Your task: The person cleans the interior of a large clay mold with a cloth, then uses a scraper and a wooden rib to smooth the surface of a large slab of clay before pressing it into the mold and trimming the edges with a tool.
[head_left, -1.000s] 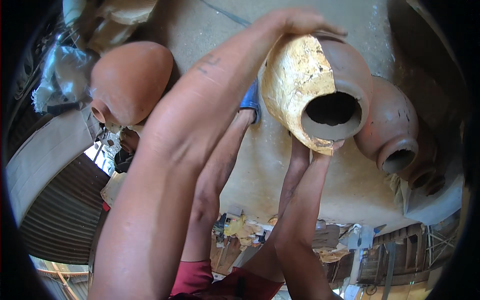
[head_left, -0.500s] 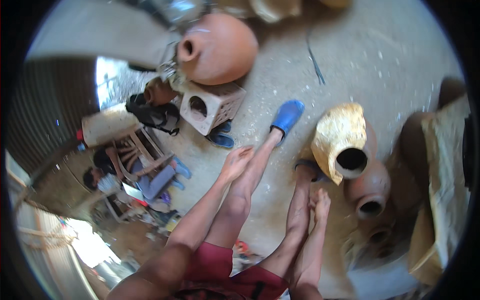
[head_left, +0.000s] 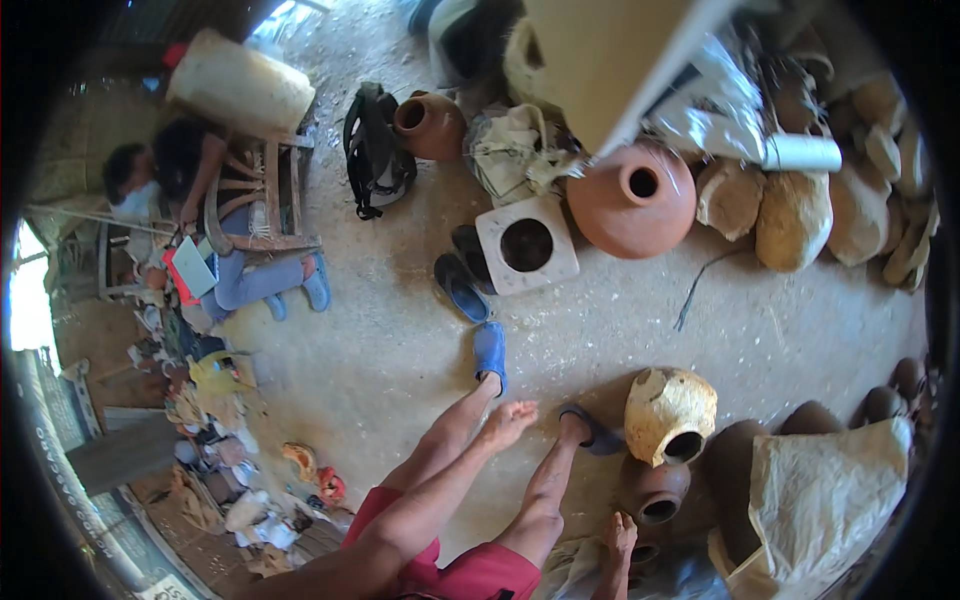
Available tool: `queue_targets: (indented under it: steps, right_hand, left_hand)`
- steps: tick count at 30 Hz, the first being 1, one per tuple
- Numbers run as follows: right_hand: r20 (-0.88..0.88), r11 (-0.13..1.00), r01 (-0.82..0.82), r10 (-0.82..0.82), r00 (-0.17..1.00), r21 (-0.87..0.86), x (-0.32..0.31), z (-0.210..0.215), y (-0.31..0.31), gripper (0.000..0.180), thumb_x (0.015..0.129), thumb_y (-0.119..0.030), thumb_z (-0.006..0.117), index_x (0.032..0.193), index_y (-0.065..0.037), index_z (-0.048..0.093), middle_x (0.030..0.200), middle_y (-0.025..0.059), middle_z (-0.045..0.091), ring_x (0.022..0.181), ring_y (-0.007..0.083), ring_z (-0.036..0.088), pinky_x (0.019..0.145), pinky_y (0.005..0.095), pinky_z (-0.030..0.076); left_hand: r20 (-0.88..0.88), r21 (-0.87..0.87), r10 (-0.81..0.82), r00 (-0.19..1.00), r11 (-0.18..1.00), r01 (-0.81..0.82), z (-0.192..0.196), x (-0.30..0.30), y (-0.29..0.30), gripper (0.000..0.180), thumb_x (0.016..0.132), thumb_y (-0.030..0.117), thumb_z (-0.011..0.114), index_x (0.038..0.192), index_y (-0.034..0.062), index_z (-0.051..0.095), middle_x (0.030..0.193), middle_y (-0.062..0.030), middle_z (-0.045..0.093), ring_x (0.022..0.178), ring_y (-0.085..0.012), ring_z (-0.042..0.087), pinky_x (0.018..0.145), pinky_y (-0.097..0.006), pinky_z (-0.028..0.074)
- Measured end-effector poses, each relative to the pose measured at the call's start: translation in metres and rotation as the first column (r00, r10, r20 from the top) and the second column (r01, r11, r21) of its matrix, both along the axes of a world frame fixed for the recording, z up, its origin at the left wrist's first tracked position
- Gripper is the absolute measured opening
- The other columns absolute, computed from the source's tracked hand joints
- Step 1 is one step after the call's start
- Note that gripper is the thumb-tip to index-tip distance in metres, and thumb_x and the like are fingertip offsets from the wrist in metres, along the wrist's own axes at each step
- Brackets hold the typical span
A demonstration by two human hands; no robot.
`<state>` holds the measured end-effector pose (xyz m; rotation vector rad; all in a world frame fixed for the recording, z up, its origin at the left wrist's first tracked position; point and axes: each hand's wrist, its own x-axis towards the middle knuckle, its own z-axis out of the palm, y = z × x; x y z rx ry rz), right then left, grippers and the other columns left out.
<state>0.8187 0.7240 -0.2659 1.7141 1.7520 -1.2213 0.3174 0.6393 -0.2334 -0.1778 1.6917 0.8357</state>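
Left hand (head_left: pixel 512 422), loosely curled, hangs above the floor (head_left: pixel 370 370); right hand (head_left: pixel 622 536), slack-fingered, hangs near the brown pot (head_left: pixel 652 480) beside the yellowish pot (head_left: pixel 664 402).

Jar (head_left: pixel 662 402) just beyond pot (head_left: pixel 648 482), sheet (head_left: pixel 830 490) right of both, sandals (head_left: pixel 459 288) left of crate (head_left: pixel 564 248)

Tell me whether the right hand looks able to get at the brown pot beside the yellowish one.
Probably yes: the right hand is close to the brown pot, with nothing visible between them.
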Motion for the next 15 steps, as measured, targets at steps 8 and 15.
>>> queue_targets:
  steps: [8,15]
  right_hand:
    - [0.018,0.946,-0.308,0.312,0.95,-0.098,-0.31,-0.015,0.067,0.045,0.097,-0.042,0.064,0.12,-0.004,0.065,0.113,0.025,0.069,0.105,0.045,0.065,0.089,0.0495,0.05]
    - [-0.037,0.889,-0.331,0.36,0.932,0.316,-0.585,-0.082,0.17,0.094,0.087,-0.055,0.075,0.153,0.005,0.043,0.146,0.0323,0.053,0.138,0.0445,0.051,0.114,0.0484,0.043]
  left_hand:
    - [0.09,-0.088,0.254,0.963,0.965,-0.246,0.055,-0.139,-0.051,0.051,0.097,0.031,0.072,0.138,0.0018,0.063,0.124,-0.0124,0.073,0.11,-0.0166,0.069,0.098,-0.034,0.053]
    - [-0.111,-0.242,0.399,0.91,0.877,-0.414,0.008,-0.233,-0.197,0.045,0.102,0.031,0.064,0.139,0.0068,0.061,0.13,-0.008,0.07,0.11,-0.0198,0.069,0.093,-0.04,0.054]
